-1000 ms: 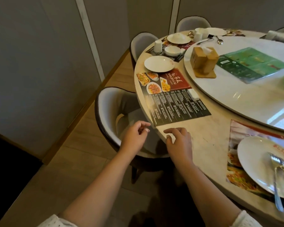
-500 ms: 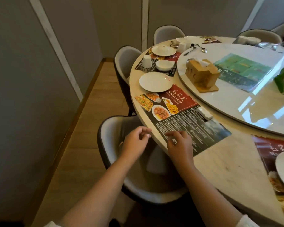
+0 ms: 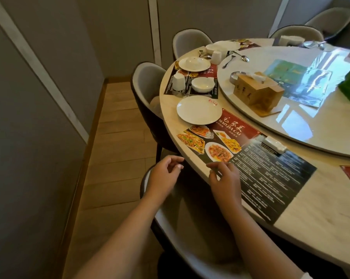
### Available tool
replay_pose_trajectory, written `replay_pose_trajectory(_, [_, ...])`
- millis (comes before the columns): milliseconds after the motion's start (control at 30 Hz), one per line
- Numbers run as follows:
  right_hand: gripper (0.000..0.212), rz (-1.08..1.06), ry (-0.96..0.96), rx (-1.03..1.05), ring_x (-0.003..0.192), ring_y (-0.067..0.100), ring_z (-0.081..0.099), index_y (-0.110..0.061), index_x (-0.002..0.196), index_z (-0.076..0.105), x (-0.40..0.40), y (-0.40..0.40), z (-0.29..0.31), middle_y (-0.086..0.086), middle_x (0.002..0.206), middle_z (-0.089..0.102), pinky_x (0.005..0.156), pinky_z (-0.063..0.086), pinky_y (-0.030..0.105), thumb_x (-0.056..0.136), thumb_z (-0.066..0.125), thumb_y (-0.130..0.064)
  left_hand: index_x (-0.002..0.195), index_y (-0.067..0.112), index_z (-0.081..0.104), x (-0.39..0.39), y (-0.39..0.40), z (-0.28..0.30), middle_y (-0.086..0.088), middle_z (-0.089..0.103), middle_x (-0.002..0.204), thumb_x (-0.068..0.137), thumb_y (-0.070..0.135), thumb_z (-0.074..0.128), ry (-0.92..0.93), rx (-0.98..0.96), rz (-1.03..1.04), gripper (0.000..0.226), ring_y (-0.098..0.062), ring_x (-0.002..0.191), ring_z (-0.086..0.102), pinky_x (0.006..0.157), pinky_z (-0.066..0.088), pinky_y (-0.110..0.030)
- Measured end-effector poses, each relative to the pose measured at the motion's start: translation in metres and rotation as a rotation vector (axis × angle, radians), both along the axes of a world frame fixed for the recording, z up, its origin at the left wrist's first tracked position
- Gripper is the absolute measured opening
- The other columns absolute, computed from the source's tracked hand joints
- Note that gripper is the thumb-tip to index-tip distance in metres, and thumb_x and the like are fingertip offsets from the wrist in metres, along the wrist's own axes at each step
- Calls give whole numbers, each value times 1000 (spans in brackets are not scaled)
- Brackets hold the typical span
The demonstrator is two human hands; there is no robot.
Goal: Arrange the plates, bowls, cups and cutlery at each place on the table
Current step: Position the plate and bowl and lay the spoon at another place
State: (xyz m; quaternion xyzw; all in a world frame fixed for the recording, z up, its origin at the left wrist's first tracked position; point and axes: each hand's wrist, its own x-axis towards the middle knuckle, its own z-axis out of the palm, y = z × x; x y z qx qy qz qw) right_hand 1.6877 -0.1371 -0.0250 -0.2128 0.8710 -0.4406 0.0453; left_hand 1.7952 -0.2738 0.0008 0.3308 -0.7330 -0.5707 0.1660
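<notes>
Head view: both hands (image 3: 194,178) loosely curled, empty; placemat (image 3: 256,170) long axis runs along table edge (image 3: 170,125).

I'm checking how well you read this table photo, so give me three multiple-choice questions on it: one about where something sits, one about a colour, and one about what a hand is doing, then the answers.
1. Where does the empty white plate lie?
A. On the glass turntable
B. On the table's edge, at the far end of the nearest menu placemat
C. On a chair seat

2. What colour is the header panel of the nearest menu placemat?
A. Red
B. Blue
C. Yellow

3. What is the right hand doing?
A. Lifting a spoon
B. Gripping a cup
C. Resting at the near corner of the placemat, holding no tableware

Answers: 1 B, the plate overlaps the placemat's far end beside the table rim. 2 A, the panel with the printed lettering is red. 3 C, its fingers lie on the placemat's corner, with no tableware in them.
</notes>
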Motion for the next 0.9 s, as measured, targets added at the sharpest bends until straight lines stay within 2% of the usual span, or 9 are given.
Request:
replay_pose_trajectory(167, [17, -20, 10, -27, 119, 16, 42, -25, 102, 67, -17, -50, -4, -4, 117, 52, 92, 40, 31, 90, 60, -15, 102, 40, 63, -15, -51, -5, 14, 68, 99, 95, 21, 56, 18, -12, -39, 21, 0, 94, 63, 72, 50, -17])
replay_pose_trajectory(300, [19, -77, -7, -75, 111, 14, 44, -24, 103, 68, -39, -93, -9, -2, 111, 52, 86, 36, 26, 90, 60, -13, 97, 41, 64, -46, -98, -8, 16, 69, 96, 94, 21, 57, 17, -33, -77, 22, 2, 92, 64, 67, 49, -15])
replay_pose_trajectory(367, [19, -122, -30, -104, 110, 14, 47, -22, 103, 68, -53, -113, -11, -1, 112, 53, 87, 40, 28, 90, 59, -11, 97, 40, 65, -68, -121, -12, 14, 68, 99, 94, 20, 57, 9, -32, -110, 21, -1, 94, 64, 68, 49, -16])
replay_pose_trajectory(500, [19, -213, -46, -102, 102, 14, 52, -24, 101, 67, -79, -142, -11, -4, 109, 53, 79, 46, 30, 90, 57, -12, 93, 41, 64, -107, -158, -21, 14, 68, 96, 93, 20, 58, -14, -28, -135, 22, -1, 93, 64, 67, 49, -17])
replay_pose_trajectory(567, [19, -252, -73, -107, 99, 13, 54, -27, 99, 66, -87, -153, -11, -5, 110, 53, 76, 49, 33, 91, 56, -13, 92, 42, 65, -121, -172, -23, 16, 68, 93, 93, 21, 59, -24, -10, -139, 22, 1, 92, 63, 71, 51, -18])
replay_pose_trajectory(667, [20, -311, -101, -107, 86, 7, 54, -28, 99, 66, -96, -166, -9, -6, 107, 52, 64, 43, 25, 90, 56, -13, 89, 44, 64, -136, -189, -24, 19, 68, 90, 92, 23, 59, -30, 3, -142, 22, 4, 89, 63, 70, 50, -17])
replay_pose_trajectory(733, [20, -337, -127, -111, 83, 6, 53, -27, 100, 66, -100, -172, -7, -6, 106, 51, 60, 40, 21, 90, 56, -12, 88, 44, 64, -144, -196, -24, 19, 67, 91, 92, 22, 58, -36, 7, -142, 23, 2, 90, 63, 72, 52, -20])
replay_pose_trajectory(833, [19, -356, -158, -139, 88, 15, 55, -24, 101, 67, -106, -178, -5, -2, 106, 51, 69, 46, 27, 91, 55, -13, 91, 40, 66, -157, -207, -22, 18, 66, 95, 93, 21, 57, -59, -2, -156, 21, -1, 95, 61, 79, 54, -26])
replay_pose_trajectory(900, [19, -384, -170, -140, 93, 14, 54, -22, 103, 67, -112, -182, -4, -1, 107, 51, 76, 47, 28, 92, 54, -14, 93, 37, 67, -168, -216, -22, 16, 64, 102, 94, 21, 55, -68, -20, -165, 20, -2, 97, 59, 82, 53, -29])
